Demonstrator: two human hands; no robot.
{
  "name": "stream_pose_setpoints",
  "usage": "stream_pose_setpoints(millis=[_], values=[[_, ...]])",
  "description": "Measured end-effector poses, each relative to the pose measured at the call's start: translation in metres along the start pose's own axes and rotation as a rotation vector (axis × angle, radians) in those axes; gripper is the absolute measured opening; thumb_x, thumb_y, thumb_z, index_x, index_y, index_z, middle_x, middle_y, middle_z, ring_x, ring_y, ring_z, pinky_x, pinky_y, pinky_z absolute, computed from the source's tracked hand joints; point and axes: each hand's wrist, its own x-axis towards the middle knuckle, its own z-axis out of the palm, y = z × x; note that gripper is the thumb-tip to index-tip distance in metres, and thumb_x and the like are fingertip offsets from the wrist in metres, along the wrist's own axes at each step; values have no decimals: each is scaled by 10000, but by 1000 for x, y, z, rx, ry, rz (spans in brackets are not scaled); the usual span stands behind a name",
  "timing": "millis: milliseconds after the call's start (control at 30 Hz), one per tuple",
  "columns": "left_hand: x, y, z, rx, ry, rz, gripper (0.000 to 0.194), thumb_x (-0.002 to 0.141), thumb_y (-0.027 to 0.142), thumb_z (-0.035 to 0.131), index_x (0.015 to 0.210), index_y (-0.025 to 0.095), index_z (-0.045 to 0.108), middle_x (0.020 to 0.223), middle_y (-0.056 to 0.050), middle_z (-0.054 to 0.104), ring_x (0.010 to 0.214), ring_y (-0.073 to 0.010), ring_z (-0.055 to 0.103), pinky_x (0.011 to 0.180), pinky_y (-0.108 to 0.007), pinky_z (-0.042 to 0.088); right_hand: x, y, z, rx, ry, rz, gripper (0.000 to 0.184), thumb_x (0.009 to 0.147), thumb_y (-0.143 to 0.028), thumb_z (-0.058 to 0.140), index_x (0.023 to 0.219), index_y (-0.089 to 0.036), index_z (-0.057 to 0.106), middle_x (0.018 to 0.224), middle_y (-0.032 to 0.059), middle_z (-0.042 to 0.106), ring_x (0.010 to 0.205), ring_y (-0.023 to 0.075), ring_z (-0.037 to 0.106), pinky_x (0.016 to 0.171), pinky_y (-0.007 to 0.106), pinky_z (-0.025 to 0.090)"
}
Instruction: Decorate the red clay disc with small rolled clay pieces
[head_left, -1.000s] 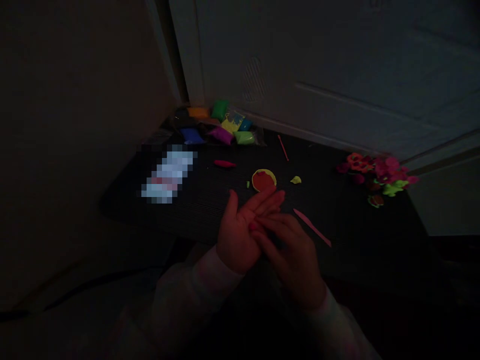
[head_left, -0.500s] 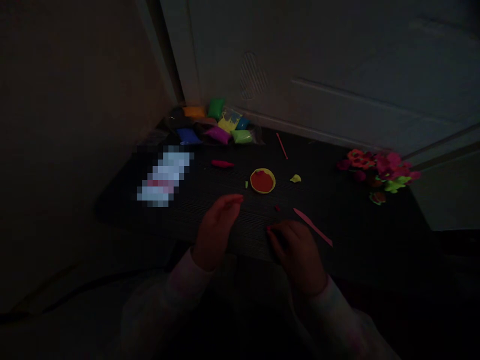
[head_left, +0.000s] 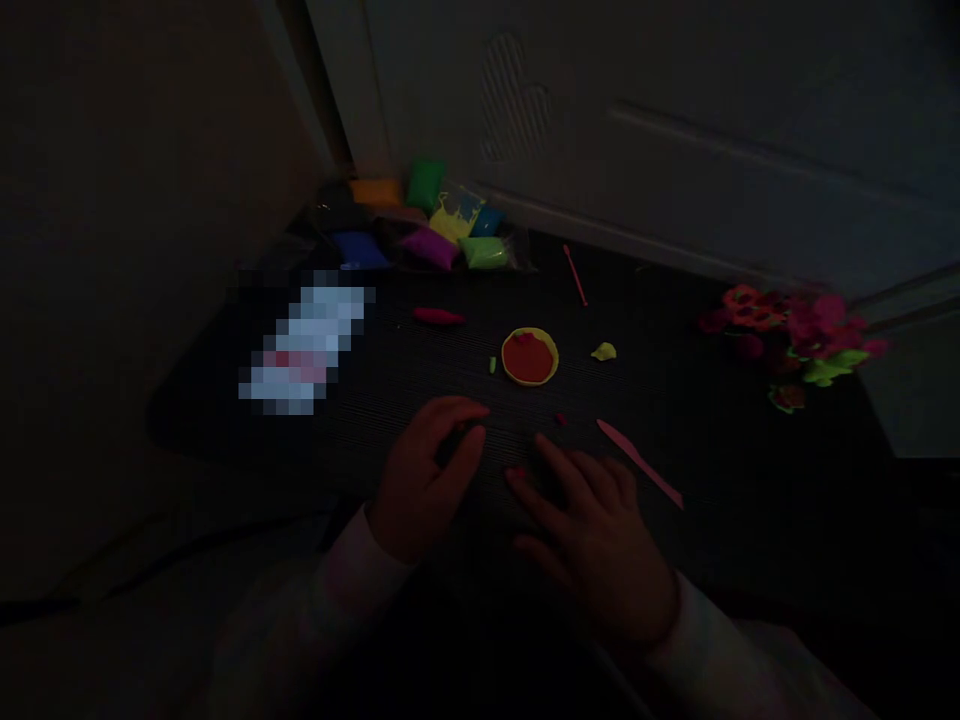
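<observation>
My left hand (head_left: 431, 478) is over the front of the dark table, its thumb and fingers apart and nothing visible between them. To its right, my right hand (head_left: 596, 535) has its fingers spread. A small red piece of clay (head_left: 516, 472) shows at one of its fingertips, on or just above the table. Another red bit of clay (head_left: 560, 419) lies just beyond that hand. Farther back is a shallow round clay piece (head_left: 529, 360), red inside with a yellow rim and a small pinkish-red lump on it. A pink plastic knife (head_left: 641, 464) lies right of my right hand.
Several colourful clay packets (head_left: 427, 247) are piled at the back left. A blurred-out bright rectangle (head_left: 307, 345) lies left. A dark pink clay roll (head_left: 439, 317), a green bit (head_left: 492, 365), a yellow lump (head_left: 604, 352) and a thin stick (head_left: 575, 275) lie around. Bright flower-like pieces (head_left: 810, 335) stand right.
My right hand has gone from a pinch to spread fingers and moved slightly left. The left thumb has come apart from its fingers. The camera view has shifted a little.
</observation>
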Motion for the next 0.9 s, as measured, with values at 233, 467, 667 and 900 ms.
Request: stream_pose_setpoints(millis=[233, 467, 667, 900], values=[[-1, 1, -2, 46, -39, -27, 165, 797, 174, 467, 916, 166, 582, 959, -38, 589, 916, -131, 541, 815, -259, 436, 1, 6, -1, 28, -36, 21, 485, 750, -548, 418, 1183, -331, 457, 1334, 95, 340, 1137, 274, 334, 872, 453, 261], [-1, 2, -4, 73, -78, -22, 173, 800, 164, 459, 928, 156, 576, 957, -43, 587, 914, -124, 537, 825, -245, 427, 1, 10, -2, 39, -55, -8, 491, 740, -572, 409, 1181, -360, 448, 1346, 76, 330, 1178, 279, 302, 895, 463, 230], [0, 1, -4, 99, -88, -14, 173, 800, 167, 459, 930, 167, 574, 947, -43, 592, 904, -134, 541, 814, -265, 434, 3, 11, -1, 30, -59, 6, 499, 732, -587, 407, 1178, -367, 449, 1353, 70, 324, 1193, 285, 290, 904, 469, 217], [1, 4, -3, 153, -133, 55, 168, 794, 152, 466, 905, 164, 592, 888, -40, 609, 857, -139, 552, 765, -268, 447, 2, 11, 1, 51, -61, 14, 517, 728, -579, 424, 1196, -361, 431, 1355, 92, 312, 1202, 301, 278, 908, 496, 215]])
